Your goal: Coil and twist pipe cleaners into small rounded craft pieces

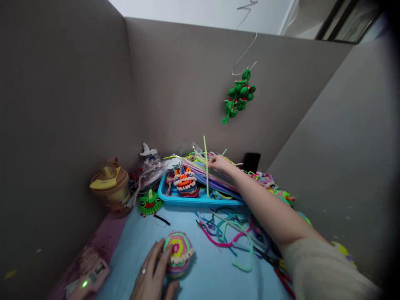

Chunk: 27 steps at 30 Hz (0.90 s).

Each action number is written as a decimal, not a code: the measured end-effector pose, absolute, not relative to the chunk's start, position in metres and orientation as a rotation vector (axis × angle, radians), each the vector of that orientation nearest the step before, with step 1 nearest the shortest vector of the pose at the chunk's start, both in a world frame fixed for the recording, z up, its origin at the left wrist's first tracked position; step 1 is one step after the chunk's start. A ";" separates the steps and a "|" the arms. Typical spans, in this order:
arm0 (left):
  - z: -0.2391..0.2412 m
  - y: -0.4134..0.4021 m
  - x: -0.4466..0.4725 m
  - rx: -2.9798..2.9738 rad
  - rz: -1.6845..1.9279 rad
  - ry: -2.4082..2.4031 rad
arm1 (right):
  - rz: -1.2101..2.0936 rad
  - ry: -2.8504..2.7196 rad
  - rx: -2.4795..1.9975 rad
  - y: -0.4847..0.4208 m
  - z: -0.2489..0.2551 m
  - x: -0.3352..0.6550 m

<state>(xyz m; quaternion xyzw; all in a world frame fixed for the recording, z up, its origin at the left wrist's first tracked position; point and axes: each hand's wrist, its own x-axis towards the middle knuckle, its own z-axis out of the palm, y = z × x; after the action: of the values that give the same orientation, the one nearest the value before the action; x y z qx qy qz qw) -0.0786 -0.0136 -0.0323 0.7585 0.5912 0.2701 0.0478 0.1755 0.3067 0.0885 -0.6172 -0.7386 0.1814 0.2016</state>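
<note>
My left hand [153, 271] rests near the front edge of the blue table, fingers curled round a round multicoloured pipe-cleaner piece [178, 252] and holding it down. My right hand [220, 163] reaches far forward over the blue tray [187, 201]. Its fingers pinch a yellow pipe cleaner [206, 166] that stands almost upright out of a bundle of pastel pipe cleaners [215, 177]. A striped orange, white and blue pipe-cleaner figure [185, 182] sits in the tray just left of that hand.
Loose pipe-cleaner scraps [231, 235] lie mid-table. A green frog figure [150, 203] and a brown-and-yellow cup [110, 188] stand at left, a pink device with a green light [90, 278] at front left. Grey partition walls enclose the desk; green figures [240, 96] hang from wire.
</note>
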 end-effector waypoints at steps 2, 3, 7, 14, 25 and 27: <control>-0.033 -0.014 -0.078 2.328 0.850 1.798 | 0.491 -2.013 -1.607 0.310 0.091 0.171; -0.034 -0.014 -0.078 2.329 0.866 1.806 | 0.475 -1.992 -1.532 0.312 0.093 0.168; -0.036 -0.014 -0.078 2.339 0.864 1.813 | 0.438 -1.888 -1.268 0.321 0.103 0.155; -0.032 -0.014 -0.080 2.372 0.809 1.810 | 0.493 -1.786 -1.071 0.334 0.134 0.124; -0.039 -0.014 -0.081 2.409 0.905 1.781 | 0.765 -1.816 -1.106 0.328 0.149 0.120; -0.041 -0.014 -0.083 2.434 0.909 1.759 | 0.811 -2.057 -1.254 0.319 0.136 0.123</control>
<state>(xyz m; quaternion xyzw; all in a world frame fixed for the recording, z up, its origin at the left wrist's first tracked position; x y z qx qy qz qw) -0.0826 -0.0143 -0.0412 0.7758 0.5606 0.2896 0.0018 0.1230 0.3190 0.1360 -0.4714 -0.7731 0.3047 0.2953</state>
